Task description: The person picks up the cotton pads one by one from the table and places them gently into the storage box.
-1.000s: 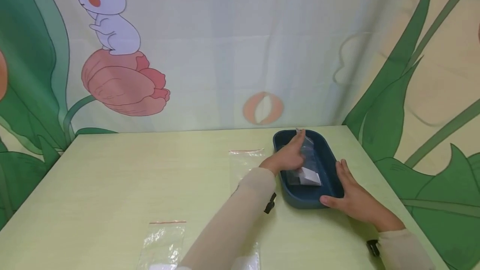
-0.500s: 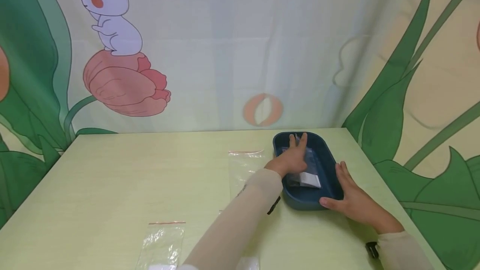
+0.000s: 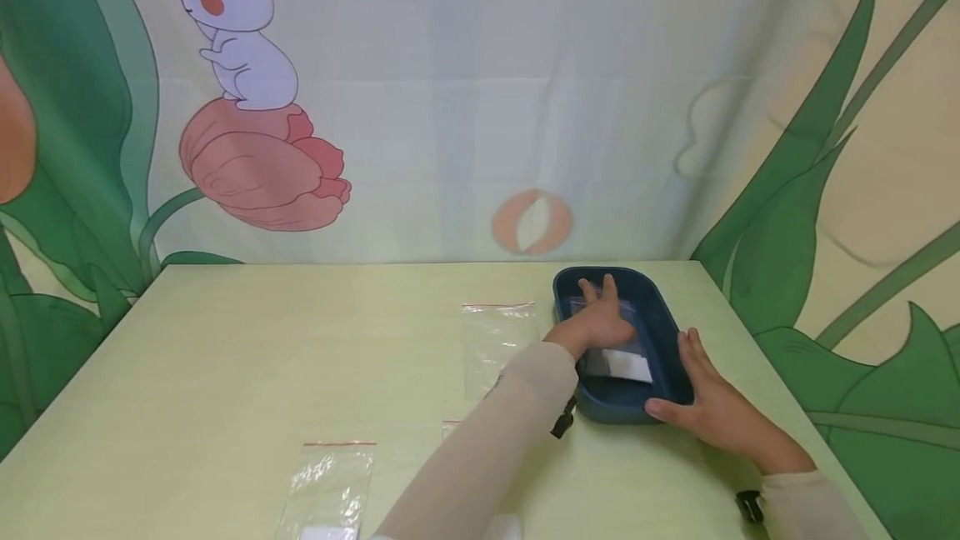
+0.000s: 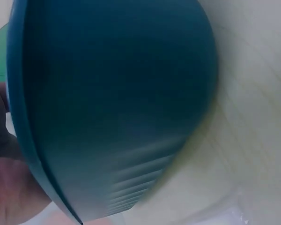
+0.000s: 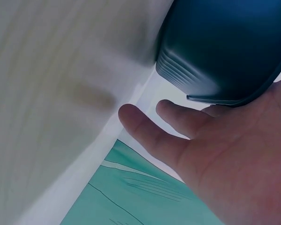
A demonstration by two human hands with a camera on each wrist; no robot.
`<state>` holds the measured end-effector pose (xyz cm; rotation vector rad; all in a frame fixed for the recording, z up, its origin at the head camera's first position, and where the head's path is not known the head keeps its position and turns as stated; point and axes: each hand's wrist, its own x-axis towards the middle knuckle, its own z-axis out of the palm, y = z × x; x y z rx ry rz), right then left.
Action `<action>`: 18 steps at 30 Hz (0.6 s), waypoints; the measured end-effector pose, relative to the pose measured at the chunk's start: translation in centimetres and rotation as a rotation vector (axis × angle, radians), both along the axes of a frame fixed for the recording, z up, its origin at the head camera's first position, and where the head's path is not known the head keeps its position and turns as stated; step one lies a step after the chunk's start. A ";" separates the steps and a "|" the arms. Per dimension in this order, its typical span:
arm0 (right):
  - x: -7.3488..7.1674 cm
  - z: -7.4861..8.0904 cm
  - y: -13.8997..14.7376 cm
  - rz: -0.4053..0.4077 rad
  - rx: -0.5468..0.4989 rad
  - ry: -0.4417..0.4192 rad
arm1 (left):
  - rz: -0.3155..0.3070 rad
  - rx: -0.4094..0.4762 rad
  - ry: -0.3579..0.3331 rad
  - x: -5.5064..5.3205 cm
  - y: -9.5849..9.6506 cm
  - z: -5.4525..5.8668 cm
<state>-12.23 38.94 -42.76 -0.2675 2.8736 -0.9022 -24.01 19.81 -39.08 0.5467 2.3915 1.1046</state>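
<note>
A clear bag (image 3: 596,363) inside the blue box (image 3: 615,413)

In the head view, you have the blue box right of centre in the frame, its long side slanting down toward the lower right. The clear bag lies in it, with a white piece (image 3: 628,365) at its lower end. Your left hand (image 3: 600,323) reaches in from the lower left, over the bag; two of its fingers are straight and spread in a V toward the top of the frame. You cannot tell the set of the other fingers, nor whether the hand touches the bag. Your right hand (image 3: 708,407) rests against the right side of the box, thumb spread from straight fingers. In the right wrist view, two digits stand apart below the box, which fills the upper right. In the left wrist view, the outer wall covers much of the frame, and part of your hand shows at the left edge.

On the table (image 3: 225,373), note a zip bag (image 3: 495,348) just left of the box and a second bag (image 3: 330,482) at lower centre-left. Your left sleeve (image 3: 487,440) crosses between the second bag and the box, partly covering a red strip (image 3: 450,426). Behind hangs a curtain (image 3: 390,65) with a rabbit (image 3: 251,65) at upper left.
</note>
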 end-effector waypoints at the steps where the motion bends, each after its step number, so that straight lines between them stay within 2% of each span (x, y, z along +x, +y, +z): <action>1: 0.0 -0.1 0.0 0.001 0.001 0.002 | 0.018 -0.001 0.001 0.1 0.0 0.0; 5: 0.1 -0.2 -0.1 0.005 -0.002 0.006 | 0.080 0.004 -0.003 0.3 -0.6 0.2; 7: 0.1 -0.2 -0.2 0.009 -0.005 0.008 | 0.086 0.021 -0.003 0.2 -1.1 0.4; 10: 0.1 -0.1 -0.2 0.009 -0.006 0.013 | 0.041 0.048 0.048 0.0 -2.4 0.9; 15: 0.1 0.0 -0.1 0.004 -0.001 0.015 | -0.081 0.060 0.229 -0.1 -5.3 1.9; 18: 0.1 0.0 -0.2 0.004 0.007 0.016 | -0.108 0.068 0.290 -0.3 -7.6 2.2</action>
